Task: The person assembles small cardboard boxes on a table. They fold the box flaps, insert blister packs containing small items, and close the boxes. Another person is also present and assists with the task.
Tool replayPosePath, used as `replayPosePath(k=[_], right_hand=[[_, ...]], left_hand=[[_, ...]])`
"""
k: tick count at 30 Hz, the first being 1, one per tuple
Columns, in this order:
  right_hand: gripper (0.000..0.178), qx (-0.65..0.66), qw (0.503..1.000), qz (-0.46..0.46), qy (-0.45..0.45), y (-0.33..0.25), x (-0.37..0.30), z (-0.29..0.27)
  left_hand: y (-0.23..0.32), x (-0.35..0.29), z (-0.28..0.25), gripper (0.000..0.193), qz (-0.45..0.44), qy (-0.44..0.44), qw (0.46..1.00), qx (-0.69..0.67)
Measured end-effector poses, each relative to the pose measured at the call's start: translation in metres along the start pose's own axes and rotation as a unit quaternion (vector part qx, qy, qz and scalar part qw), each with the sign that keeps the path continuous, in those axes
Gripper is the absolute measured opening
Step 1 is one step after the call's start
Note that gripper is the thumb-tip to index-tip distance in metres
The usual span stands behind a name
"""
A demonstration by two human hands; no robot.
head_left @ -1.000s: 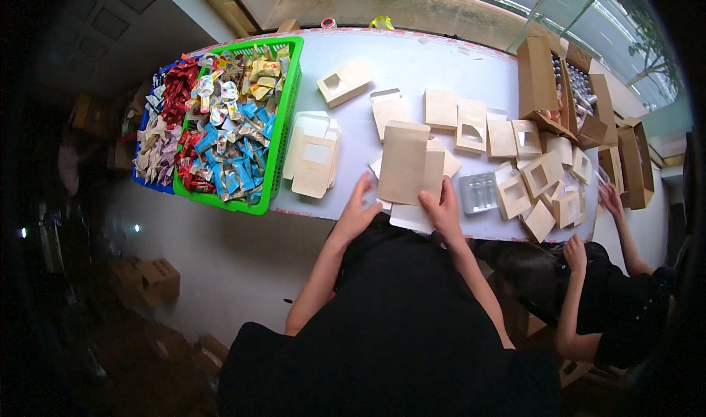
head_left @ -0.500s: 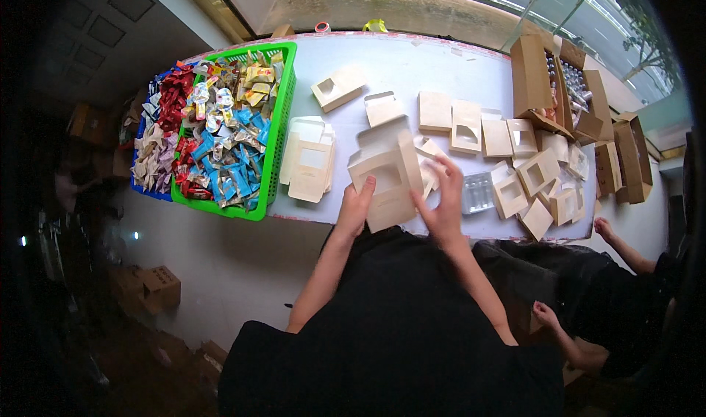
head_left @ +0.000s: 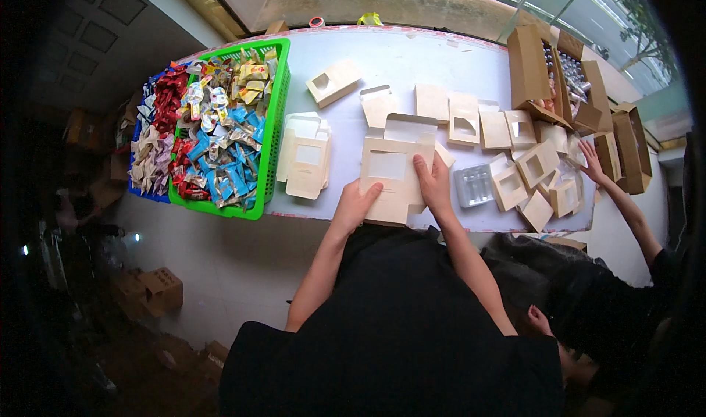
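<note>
Between my two hands is a cream cardboard box [head_left: 387,185] with a square window cut in its front and its top flap raised. It looks flattened and hangs over the table's near edge. My left hand [head_left: 356,205] grips its lower left side, thumb on the front. My right hand [head_left: 433,184] holds the right side, thumb also on the front, the other fingers partly hidden. Left of it lies a stack of flat window boxes [head_left: 308,159]. A clear plastic tray [head_left: 475,186] sits just right of my right hand.
A green basket [head_left: 273,126] of wrapped snacks stands at the left beside a blue basket [head_left: 151,194]. Several folded boxes [head_left: 537,165] crowd the table's right half. Brown cartons [head_left: 529,68] with small bottles stand far right. A co-worker's hand [head_left: 590,162] reaches over the right edge.
The box in my hands has turned upright and lies flatter; my right hand has closed on its right side. The co-worker's hand has moved up onto the boxes at the right.
</note>
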State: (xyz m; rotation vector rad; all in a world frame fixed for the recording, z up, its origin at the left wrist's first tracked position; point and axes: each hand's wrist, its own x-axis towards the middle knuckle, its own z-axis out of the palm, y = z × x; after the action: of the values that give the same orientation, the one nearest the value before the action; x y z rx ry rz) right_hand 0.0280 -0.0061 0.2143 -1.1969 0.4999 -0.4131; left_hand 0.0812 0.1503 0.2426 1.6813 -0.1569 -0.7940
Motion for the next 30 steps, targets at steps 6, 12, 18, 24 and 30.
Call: replayPosePath(k=[6, 12, 18, 24, 30], right_hand=[[0.032, -0.065, 0.980, 0.102, -0.158, 0.015, -0.012, -0.002], [0.029, -0.113, 0.986, 0.040, -0.117, 0.032, -0.010, 0.001], [0.029, -0.130, 0.984, 0.050, -0.113, 0.063, -0.013, 0.011], [0.032, -0.173, 0.977, 0.056, -0.116, 0.067, -0.006, 0.028], [0.036, -0.171, 0.939, 0.210, -0.214, 0.078, 0.005, 0.040]], left_hand=[[-0.013, 0.005, -0.016, 0.032, 0.013, 0.040, 0.999, -0.008], [-0.001, -0.009, -0.030, 0.029, -0.085, -0.033, 0.995, 0.036], [-0.076, 0.013, -0.063, 0.030, 0.035, -0.064, 0.992, 0.106], [-0.059, 0.014, -0.068, 0.034, -0.052, 0.015, 0.988, 0.146], [-0.086, 0.022, -0.113, 0.032, -0.043, 0.018, 0.983, 0.178]])
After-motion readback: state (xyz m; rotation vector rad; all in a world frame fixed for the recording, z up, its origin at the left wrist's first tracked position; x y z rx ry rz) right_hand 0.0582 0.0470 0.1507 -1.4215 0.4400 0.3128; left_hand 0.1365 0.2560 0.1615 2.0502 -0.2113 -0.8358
